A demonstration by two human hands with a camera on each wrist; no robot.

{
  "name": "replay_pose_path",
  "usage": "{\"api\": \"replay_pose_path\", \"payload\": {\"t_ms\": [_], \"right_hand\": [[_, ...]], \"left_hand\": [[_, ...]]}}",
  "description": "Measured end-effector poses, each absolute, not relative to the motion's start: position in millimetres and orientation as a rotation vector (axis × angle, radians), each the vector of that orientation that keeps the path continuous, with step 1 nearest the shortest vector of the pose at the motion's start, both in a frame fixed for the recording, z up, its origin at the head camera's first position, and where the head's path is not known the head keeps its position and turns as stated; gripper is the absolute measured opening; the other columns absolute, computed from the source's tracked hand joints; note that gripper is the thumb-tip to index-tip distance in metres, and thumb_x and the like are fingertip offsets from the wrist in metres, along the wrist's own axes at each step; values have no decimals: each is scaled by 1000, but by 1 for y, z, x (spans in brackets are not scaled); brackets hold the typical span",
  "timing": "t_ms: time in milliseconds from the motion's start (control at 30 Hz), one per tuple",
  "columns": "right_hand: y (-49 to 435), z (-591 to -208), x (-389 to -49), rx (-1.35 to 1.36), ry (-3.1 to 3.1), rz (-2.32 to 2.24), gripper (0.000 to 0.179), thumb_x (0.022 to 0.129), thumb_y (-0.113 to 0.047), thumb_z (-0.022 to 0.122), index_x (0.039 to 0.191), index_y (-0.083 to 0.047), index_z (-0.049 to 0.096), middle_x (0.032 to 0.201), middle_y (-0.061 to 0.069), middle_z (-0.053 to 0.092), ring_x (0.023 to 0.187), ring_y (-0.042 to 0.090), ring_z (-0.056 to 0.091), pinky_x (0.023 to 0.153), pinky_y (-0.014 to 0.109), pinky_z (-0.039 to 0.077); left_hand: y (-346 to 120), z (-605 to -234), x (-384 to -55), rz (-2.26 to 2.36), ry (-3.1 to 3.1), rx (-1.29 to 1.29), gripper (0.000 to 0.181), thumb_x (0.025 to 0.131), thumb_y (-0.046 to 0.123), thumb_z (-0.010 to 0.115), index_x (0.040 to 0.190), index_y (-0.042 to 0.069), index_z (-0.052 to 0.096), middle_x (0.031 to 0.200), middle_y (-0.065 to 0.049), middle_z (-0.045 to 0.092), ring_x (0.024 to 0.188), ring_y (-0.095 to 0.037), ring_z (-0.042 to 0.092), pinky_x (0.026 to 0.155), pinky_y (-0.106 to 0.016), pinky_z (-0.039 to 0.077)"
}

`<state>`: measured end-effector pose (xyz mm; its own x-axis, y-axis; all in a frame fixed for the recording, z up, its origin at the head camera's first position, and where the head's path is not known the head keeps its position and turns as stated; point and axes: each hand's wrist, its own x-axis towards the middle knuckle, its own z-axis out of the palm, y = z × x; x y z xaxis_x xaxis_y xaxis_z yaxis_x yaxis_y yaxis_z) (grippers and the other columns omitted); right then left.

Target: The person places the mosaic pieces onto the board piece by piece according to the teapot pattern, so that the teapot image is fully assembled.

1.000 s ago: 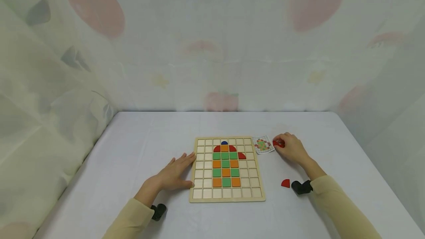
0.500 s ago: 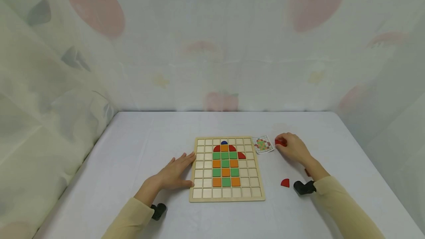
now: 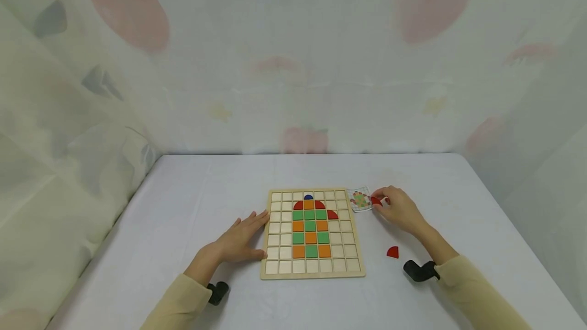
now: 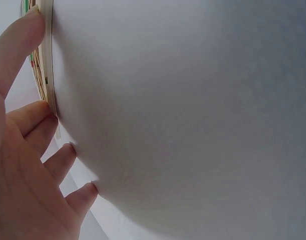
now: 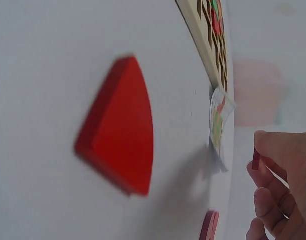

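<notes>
A wooden grid board (image 3: pixel 313 276) holds green and orange square tiles, red quarter-round pieces and a blue half-round piece. My left hand (image 3: pixel 243 238) lies at its left edge, fingers spread; in the left wrist view thumb and forefinger touch the board's side (image 4: pixel 48 75). Just right of the small pattern card (image 3: pixel 359 199), my right hand (image 3: pixel 400 211) is raised a little off the table. It pinches a red quarter-round piece (image 3: pixel 376 201) between thumb and finger, seen edge-on in the right wrist view (image 5: pixel 256 159).
One loose red quarter-round piece (image 3: pixel 393 252) lies right of the board, large in the right wrist view. Another red piece (image 5: pixel 209 225) lies farther off there. Black wrist cameras (image 3: pixel 421 271) hang under both sleeves. Cloth drapes stand behind and beside the white table (image 3: pixel 220 182).
My right hand shifts slightly right at first, then left with the red piece, closer to the card. My left hand stays at the board's edge.
</notes>
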<state>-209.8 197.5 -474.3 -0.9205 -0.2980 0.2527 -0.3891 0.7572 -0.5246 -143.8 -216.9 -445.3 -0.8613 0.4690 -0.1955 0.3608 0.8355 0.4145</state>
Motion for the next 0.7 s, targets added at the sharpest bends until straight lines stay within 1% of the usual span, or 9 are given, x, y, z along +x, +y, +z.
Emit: {"api": "replay_pose_path", "payload": {"t_ms": [300,400,700], "right_hand": [[173,-474,-192,646,-2803,836,23,77,-11,72,99,-9,65,92,1,62,80,16,54,67,30,47],[164,-476,-188,667,-2819,807,23,76,-14,73,98,-12,65,91,-1,62,81,15,54,68,30,48],[145,-478,-182,781,-2814,806,22,75,-15,74,95,-15,64,85,-6,60,81,12,52,70,28,46]], "left_hand": [[-218,-446,-144,535,2729,636,87,75,33,75,145,9,28,152,-7,24,139,-34,18,108,-60,14],[-218,-446,-144,534,2733,636,87,75,33,75,145,9,29,152,-7,24,139,-34,18,108,-60,14],[-218,-448,-145,539,2741,640,87,74,33,76,144,9,30,151,-6,25,139,-34,19,108,-60,15]]}}
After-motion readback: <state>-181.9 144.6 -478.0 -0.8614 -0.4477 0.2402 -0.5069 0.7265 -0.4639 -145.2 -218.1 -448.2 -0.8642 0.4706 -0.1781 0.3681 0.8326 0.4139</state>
